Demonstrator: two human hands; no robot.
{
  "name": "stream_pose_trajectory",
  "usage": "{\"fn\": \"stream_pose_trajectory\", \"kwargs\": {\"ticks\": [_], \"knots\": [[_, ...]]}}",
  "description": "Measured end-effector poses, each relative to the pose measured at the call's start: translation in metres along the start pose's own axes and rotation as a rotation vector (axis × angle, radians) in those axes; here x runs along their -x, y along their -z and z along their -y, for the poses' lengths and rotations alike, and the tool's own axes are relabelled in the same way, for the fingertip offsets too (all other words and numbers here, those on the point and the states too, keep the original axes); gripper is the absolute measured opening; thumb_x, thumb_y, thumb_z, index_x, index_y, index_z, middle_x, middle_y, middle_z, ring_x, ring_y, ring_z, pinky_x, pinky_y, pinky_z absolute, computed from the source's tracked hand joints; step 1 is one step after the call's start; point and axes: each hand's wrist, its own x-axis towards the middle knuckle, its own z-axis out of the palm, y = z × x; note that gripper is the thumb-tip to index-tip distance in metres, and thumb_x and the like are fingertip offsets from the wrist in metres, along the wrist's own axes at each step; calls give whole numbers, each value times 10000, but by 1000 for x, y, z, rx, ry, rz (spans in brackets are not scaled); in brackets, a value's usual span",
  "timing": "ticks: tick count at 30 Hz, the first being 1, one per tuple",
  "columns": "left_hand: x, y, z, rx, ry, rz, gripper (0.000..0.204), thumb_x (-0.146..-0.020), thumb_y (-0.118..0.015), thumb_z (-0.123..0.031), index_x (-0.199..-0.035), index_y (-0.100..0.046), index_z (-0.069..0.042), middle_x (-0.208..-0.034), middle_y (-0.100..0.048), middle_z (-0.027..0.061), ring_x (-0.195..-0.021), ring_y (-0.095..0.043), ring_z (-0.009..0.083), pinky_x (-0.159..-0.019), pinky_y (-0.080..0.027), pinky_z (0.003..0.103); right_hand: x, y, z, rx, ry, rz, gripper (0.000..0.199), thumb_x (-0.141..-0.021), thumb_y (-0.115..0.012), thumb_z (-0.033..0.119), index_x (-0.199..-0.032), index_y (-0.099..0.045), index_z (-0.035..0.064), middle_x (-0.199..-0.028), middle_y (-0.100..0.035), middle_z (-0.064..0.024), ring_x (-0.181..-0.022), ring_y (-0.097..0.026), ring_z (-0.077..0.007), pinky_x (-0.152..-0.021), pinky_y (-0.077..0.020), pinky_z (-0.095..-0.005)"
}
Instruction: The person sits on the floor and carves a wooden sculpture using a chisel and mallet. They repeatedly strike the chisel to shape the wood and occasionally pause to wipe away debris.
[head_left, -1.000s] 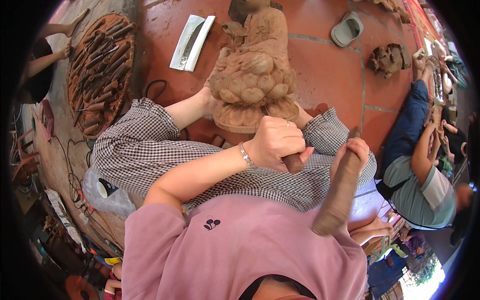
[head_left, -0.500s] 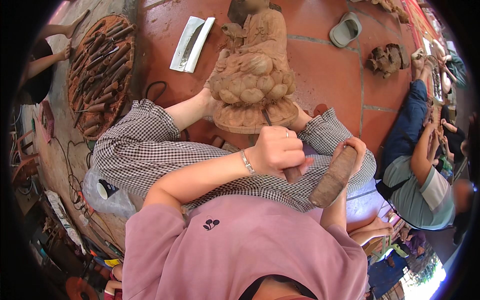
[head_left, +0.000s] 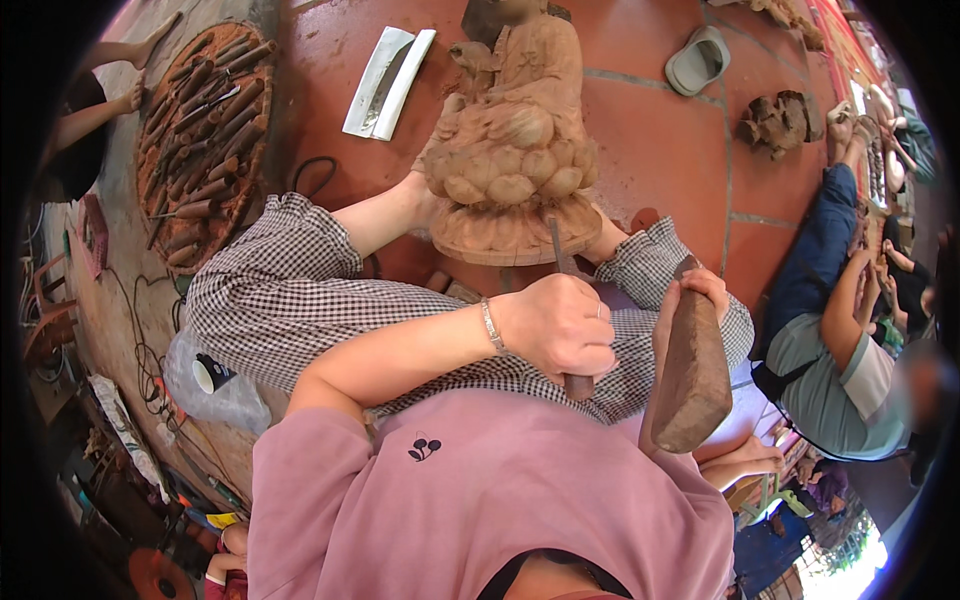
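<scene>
In front of me stands a carved wooden statue [head_left: 520, 140], a seated figure on a lotus base. My left hand [head_left: 558, 330] is wrapped round a chisel [head_left: 559, 245], its blade pointing away from me to the base's lower rim. I cannot tell whether its tip touches the wood. The butt of the handle sticks out below my fist. To the right, my right hand [head_left: 705, 290] grips a thick wooden mallet [head_left: 697, 375], which hangs apart from the chisel, its broad end toward me. My legs in checked trousers lie bent on both sides of the base.
At the left, a round tray [head_left: 266, 75] holds several chisels. A white sheet with a dark strip [head_left: 385, 85] lies beside the statue. On the tiles are a grey clog [head_left: 698, 62] and a wood chunk [head_left: 778, 122]. A cup [head_left: 208, 374] in plastic stands left; other people sit at right.
My left hand has shifted slightly down and right with the chisel, showing more of its blade. The mallet in my right hand has swung right, away from the chisel's handle.
</scene>
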Motion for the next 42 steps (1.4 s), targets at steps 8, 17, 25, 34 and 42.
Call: {"fn": "stream_pose_trajectory", "kwargs": {"ticks": [8,17,25,34,42], "knots": [[-13,2,4,-129,335,-207,326,-684,-727,-58,-573,-425,-115,-535,-415,23,-446,-466,204,-411,-365,331,3,9,-5,-35,23,-52,265,-788,-685,-100,-991,-577,33,-927,-622,-115,-875,-614,-236,-836,-504,-373],[2,14,4,-164,166,38,262,-601,-743,-219,-600,-496,-132,-595,-490,13,-529,-551,191,-456,-437,330,-11,12,-14,184,85,133,324,-719,-732,96,-1019,-630,30,-966,-643,-140,-914,-613,-321,-868,-460,-428],[13,52,-32,-716,846,649,500,-797,-737,-265,-1223,-592,-47,-614,-650,63,-526,-673,246,-460,-521,362,3,-2,-51,130,90,254,341,-682,-752,91,-1000,-641,40,-944,-659,-138,-914,-632,-346,-854,-474,-425],[-7,65,-15,-859,758,963,574,-691,-857,-281,-1116,-568,-26,-723,-721,126,-659,-728,301,-616,-577,412,1,-17,-57,102,110,431,485,-543,-759,33,-1009,-649,114,-959,-642,-75,-983,-624,-323,-881,-471,-461],[-20,64,9,-833,665,1225,498,-736,-798,-303,-1039,-516,-29,-760,-717,188,-712,-728,367,-654,-570,487,16,-3,-54,169,174,466,452,-594,-804,136,-1004,-615,135,-955,-601,-29,-968,-593,-253,-867,-439,-403]]}}
